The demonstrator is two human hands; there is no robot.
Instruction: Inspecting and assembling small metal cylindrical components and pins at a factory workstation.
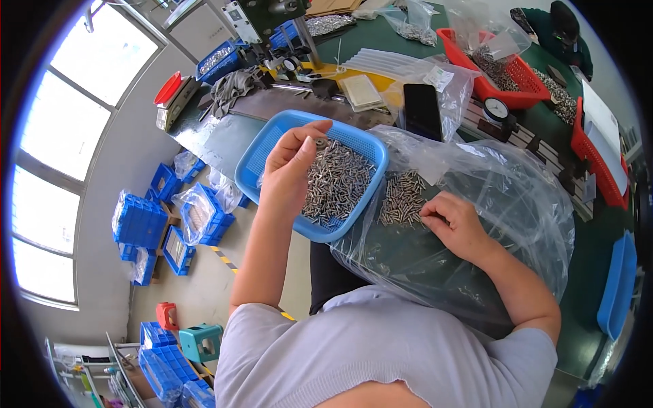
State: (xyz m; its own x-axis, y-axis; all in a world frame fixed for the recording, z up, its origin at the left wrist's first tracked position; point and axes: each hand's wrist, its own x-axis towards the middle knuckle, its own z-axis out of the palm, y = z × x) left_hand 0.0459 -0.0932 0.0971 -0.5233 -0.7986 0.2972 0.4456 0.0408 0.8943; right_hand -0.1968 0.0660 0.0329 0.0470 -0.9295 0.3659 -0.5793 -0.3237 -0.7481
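Bright windows (75, 129) fill the nine o'clock side. Blue crates (146, 228) sit on the grey floor (204, 285) below. A green table (598, 251) spans three o'clock.

A basket (258, 163) of screws (337, 180) sits left of a plastic bag (517, 204) holding more.

The person wore a light grey short-sleeved T-shirt — plain, soft-looking, with no print or marking showing — its fabric filling the picture toward six o'clock. The sleeves ended above the elbows, one toward seven o'clock, the other toward four. Both forearms were bare, and the left hand (289, 170) and right hand (454, 222) were ungloved — no watch or ring could be made out
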